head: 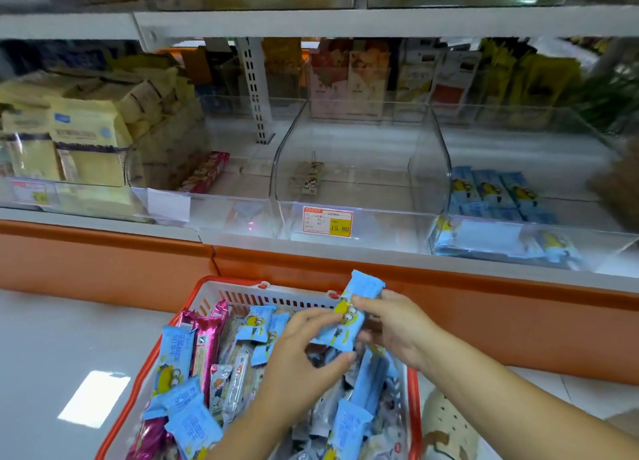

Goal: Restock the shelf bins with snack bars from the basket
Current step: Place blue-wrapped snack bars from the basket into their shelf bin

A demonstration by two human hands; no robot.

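You can read just one thing for certain: the yellow field of the red-and-white price tag [327, 221] on the front of the middle clear bin [390, 226] says 15.80, while its other print and the lettering on the blue snack bars [173, 356] stay too blurred for you.

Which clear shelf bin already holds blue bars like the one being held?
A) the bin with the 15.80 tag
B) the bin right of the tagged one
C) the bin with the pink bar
B: the right bin holds a row of blue bars matching the held bar.
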